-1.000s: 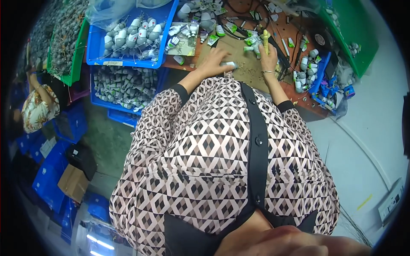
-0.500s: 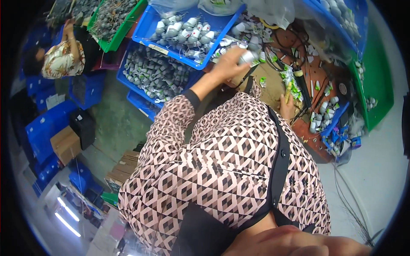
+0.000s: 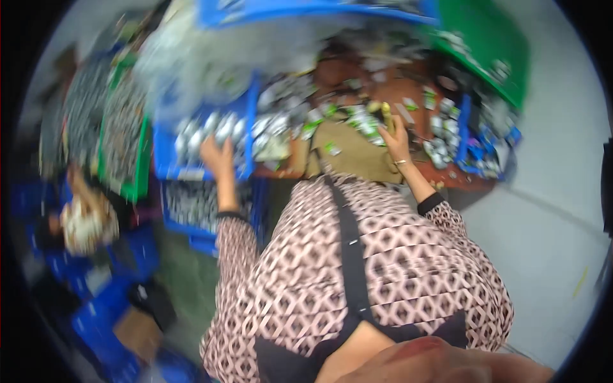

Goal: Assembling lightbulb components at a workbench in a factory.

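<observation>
My left hand (image 3: pixel 219 156) reaches over the near edge of a blue tray (image 3: pixel 167 163). Its thumb and fingers are apart among white-and-grey bulb-shaped pieces (image 3: pixel 220 127), though motion blurs the fingertips. At the right of the worktable, my right hand (image 3: pixel 397 142) is closed around a slim yellow-handled tool (image 3: pixel 386 110); its working end cannot be made out. Beside that tool lies a pile of small green-and-white labels (image 3: pixel 365 124). A brown cloth or board (image 3: pixel 351 153) spreads between my two hands, with one loose label (image 3: pixel 332 149) on it.
Beneath the tray stands another blue crate (image 3: pixel 198 207) full of grey pieces. More bulbs (image 3: pixel 440 137) lie right of my right hand, by a small blue bin (image 3: pixel 465 127). A green tray (image 3: pixel 491 54) is at the back right. Another person (image 3: pixel 86 223) sits at the left.
The view has turned, shifting the table within it. My left hand has gone from the table's edge, holding a bulb-shaped piece, to over the blue tray. My right hand keeps the yellow-handled tool.
</observation>
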The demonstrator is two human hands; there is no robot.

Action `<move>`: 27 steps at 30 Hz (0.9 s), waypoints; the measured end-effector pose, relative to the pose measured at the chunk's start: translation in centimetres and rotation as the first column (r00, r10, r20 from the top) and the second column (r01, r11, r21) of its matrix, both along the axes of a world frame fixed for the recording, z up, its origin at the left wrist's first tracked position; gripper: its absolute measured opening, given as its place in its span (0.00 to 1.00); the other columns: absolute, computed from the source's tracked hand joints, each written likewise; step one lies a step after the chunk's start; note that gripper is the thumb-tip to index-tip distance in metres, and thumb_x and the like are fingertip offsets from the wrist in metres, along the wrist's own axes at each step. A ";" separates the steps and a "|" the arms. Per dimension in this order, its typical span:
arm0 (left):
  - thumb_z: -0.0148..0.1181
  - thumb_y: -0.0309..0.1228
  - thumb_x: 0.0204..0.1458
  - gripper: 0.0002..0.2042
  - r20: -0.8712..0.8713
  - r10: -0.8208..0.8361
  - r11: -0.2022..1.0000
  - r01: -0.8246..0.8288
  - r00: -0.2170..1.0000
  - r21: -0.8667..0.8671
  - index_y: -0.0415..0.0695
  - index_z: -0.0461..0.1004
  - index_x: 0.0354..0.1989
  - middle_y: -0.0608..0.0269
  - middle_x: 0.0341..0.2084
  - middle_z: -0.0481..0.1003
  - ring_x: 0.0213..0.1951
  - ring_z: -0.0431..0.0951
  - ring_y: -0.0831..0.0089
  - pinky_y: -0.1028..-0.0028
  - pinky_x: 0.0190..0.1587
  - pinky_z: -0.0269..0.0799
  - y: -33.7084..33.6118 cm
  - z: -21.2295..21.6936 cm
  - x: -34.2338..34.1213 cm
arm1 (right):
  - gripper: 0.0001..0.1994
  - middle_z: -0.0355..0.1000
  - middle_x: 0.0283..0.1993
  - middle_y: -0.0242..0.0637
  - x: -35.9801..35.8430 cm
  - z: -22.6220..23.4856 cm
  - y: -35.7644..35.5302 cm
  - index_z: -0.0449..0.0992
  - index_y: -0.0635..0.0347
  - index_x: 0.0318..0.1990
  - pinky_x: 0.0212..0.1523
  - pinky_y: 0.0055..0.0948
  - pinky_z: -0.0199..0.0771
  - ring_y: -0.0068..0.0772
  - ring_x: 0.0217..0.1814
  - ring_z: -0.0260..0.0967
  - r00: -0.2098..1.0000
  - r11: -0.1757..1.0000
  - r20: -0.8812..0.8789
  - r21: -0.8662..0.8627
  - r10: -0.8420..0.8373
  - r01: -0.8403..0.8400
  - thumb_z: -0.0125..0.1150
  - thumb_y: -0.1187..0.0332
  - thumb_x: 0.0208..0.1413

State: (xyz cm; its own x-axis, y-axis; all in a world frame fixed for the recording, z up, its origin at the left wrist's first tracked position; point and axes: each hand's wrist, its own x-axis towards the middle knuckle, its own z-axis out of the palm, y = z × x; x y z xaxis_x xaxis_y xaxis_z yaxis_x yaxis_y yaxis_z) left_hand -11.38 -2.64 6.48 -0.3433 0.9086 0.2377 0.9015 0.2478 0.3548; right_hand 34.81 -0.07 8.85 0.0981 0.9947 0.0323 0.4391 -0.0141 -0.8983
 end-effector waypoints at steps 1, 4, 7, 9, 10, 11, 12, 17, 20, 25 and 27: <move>0.62 0.38 0.41 0.24 0.011 0.019 1.000 -0.019 1.000 -0.005 0.35 0.69 0.44 0.44 0.39 0.70 0.43 0.67 0.49 0.58 0.48 0.61 -0.6 -0.1 -0.8 | 0.14 0.65 0.28 0.39 1.3 1.2 1.6 0.65 0.61 0.37 0.35 0.31 0.64 0.35 0.30 0.63 0.999 0.994 0.034 0.105 -0.039 0.036 0.61 0.64 0.47; 0.62 0.39 0.43 0.23 -0.063 0.086 0.993 -0.090 0.994 -0.072 0.36 0.69 0.44 0.47 0.38 0.69 0.41 0.67 0.51 0.61 0.46 0.62 -2.3 2.1 -1.7 | 0.12 0.65 0.34 0.29 7.2 2.9 6.6 0.68 0.59 0.39 0.37 0.23 0.63 0.19 0.35 0.60 0.967 0.962 0.032 0.118 -0.253 0.248 0.60 0.67 0.48; 0.60 0.38 0.46 0.20 -0.051 0.107 0.994 -0.108 0.993 -0.016 0.37 0.69 0.43 0.48 0.37 0.68 0.42 0.67 0.53 0.62 0.46 0.63 -3.5 2.9 -2.9 | 0.13 0.64 0.19 0.27 15.9 4.2 11.2 0.73 0.58 0.33 0.21 0.21 0.59 0.17 0.19 0.60 0.829 0.846 0.173 0.146 -0.532 0.512 0.58 0.57 0.50; 0.60 0.37 0.46 0.19 -0.053 0.144 0.989 -0.142 0.988 0.037 0.37 0.69 0.42 0.49 0.38 0.68 0.42 0.67 0.54 0.62 0.46 0.63 -3.3 2.8 -3.1 | 0.16 0.67 0.19 0.29 22.1 6.6 14.6 0.74 0.59 0.32 0.20 0.21 0.59 0.19 0.18 0.63 0.799 0.791 -0.034 0.123 -0.600 0.599 0.59 0.54 0.48; 0.59 0.38 0.47 0.19 -0.027 0.135 0.990 -0.134 0.990 0.049 0.36 0.69 0.42 0.48 0.38 0.69 0.42 0.68 0.54 0.62 0.46 0.63 -3.2 2.9 -2.5 | 0.17 0.69 0.20 0.33 28.2 6.4 15.6 0.75 0.59 0.30 0.22 0.26 0.62 0.24 0.20 0.65 0.652 0.699 0.253 0.208 -0.714 0.684 0.56 0.52 0.49; 0.59 0.39 0.47 0.20 -0.022 0.159 0.986 -0.157 0.987 0.056 0.35 0.70 0.42 0.48 0.38 0.69 0.43 0.69 0.54 0.63 0.47 0.63 -4.1 3.2 -2.5 | 0.21 0.72 0.28 0.50 30.1 7.6 16.6 0.75 0.59 0.33 0.33 0.44 0.67 0.53 0.33 0.71 0.578 0.682 0.365 0.322 -0.729 0.657 0.53 0.48 0.47; 0.58 0.38 0.48 0.19 -0.030 0.187 0.981 -0.185 0.982 0.064 0.35 0.70 0.42 0.48 0.39 0.69 0.43 0.68 0.54 0.63 0.47 0.63 -5.4 3.3 -2.9 | 0.20 0.72 0.32 0.50 29.0 10.0 17.6 0.74 0.58 0.35 0.36 0.45 0.68 0.53 0.36 0.70 0.554 0.684 0.403 0.385 -0.728 0.619 0.52 0.49 0.48; 0.57 0.36 0.48 0.18 -0.078 0.164 0.986 -0.162 0.983 0.040 0.39 0.69 0.44 0.50 0.40 0.69 0.45 0.67 0.54 0.62 0.48 0.62 -6.5 2.7 -3.2 | 0.15 0.72 0.35 0.47 32.3 12.4 20.9 0.73 0.52 0.40 0.39 0.46 0.69 0.54 0.38 0.70 0.375 0.873 0.829 0.246 -0.415 0.422 0.51 0.55 0.51; 0.57 0.33 0.47 0.16 -0.055 0.081 0.996 -0.080 0.995 0.026 0.40 0.69 0.44 0.51 0.38 0.69 0.44 0.66 0.54 0.61 0.49 0.60 -6.9 1.3 -2.8 | 0.17 0.72 0.42 0.42 35.7 12.0 19.7 0.68 0.43 0.49 0.42 0.45 0.69 0.49 0.42 0.70 0.141 0.929 0.983 0.062 -0.121 0.366 0.47 0.53 0.52; 0.57 0.29 0.44 0.14 0.010 -0.004 0.999 0.004 1.000 0.033 0.40 0.69 0.41 0.53 0.37 0.69 0.43 0.67 0.56 0.63 0.49 0.60 -5.7 2.0 0.2 | 0.24 0.70 0.49 0.39 41.0 14.4 13.9 0.60 0.27 0.56 0.46 0.44 0.68 0.45 0.50 0.68 0.021 0.762 0.996 -0.079 0.085 0.643 0.51 0.48 0.50; 0.57 0.28 0.44 0.14 0.013 -0.003 1.000 0.002 1.000 0.019 0.40 0.69 0.41 0.54 0.36 0.69 0.43 0.67 0.56 0.63 0.48 0.60 -6.4 2.1 0.4 | 0.23 0.70 0.49 0.38 40.1 14.5 13.2 0.60 0.25 0.56 0.47 0.44 0.66 0.47 0.48 0.68 -0.045 0.727 0.998 0.063 -0.045 0.684 0.49 0.48 0.51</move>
State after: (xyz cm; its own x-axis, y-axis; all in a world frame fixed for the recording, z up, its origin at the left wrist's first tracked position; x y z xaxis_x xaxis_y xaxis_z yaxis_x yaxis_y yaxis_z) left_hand -11.02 -9.07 8.62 -0.3441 0.9049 0.2506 0.8974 0.2385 0.3711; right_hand 74.90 13.12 23.33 0.6522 0.7409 0.1607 0.6250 -0.6454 0.4390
